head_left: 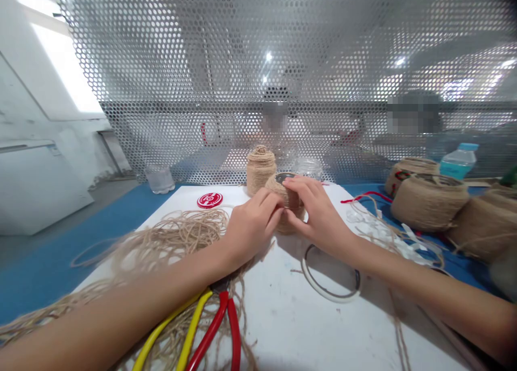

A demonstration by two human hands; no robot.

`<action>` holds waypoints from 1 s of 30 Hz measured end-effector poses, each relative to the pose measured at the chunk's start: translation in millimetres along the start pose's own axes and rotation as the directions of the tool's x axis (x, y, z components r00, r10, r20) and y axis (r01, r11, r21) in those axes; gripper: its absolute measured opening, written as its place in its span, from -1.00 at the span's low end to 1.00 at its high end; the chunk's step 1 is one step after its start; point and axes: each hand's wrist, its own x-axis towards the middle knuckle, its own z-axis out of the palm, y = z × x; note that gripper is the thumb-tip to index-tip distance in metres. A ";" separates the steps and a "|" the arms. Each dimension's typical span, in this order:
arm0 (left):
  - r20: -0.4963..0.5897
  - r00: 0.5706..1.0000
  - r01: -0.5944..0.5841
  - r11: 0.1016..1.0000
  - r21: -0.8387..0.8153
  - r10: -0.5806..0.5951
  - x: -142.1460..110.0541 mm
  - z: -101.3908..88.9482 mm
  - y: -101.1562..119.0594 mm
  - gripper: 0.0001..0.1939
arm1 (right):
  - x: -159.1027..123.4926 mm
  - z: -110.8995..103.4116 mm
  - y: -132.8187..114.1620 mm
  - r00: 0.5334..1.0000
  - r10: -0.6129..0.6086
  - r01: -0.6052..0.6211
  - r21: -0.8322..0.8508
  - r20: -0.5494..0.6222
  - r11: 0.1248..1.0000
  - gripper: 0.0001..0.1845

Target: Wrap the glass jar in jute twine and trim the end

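Note:
A small jar wrapped in jute twine [286,229] stands on the white board between my hands, its dark mouth facing up. My left hand [251,224] is closed against its near left side, thumb and fingertips pressed together on the wrapping. Around its right side curves my right hand [322,214], fingers at the rim and thumb low on the front. The thumbs nearly meet; any loose twine end between them is too small to make out. Just behind stands a taller twine-wrapped jar [260,169] with a coiled knob on top. Loose jute twine [189,228] lies heaped by my left arm.
Red-handled pliers [214,328] and a yellow-handled tool [189,333] lie on the twine. A tape ring [323,290] rests on the white board [283,317]. Beyond are a red round lid [210,200], a plastic cup [159,178], wrapped pots [430,201], a bottle [458,161] and a perforated screen [226,80].

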 end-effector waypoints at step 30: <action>-0.015 1.000 0.013 1.000 -0.021 -0.013 -0.7 1.8 -1.3 -0.91 | -2.5 -12.0 14.5 0.986 -0.119 0.117 0.028 0.114 0.993 -0.41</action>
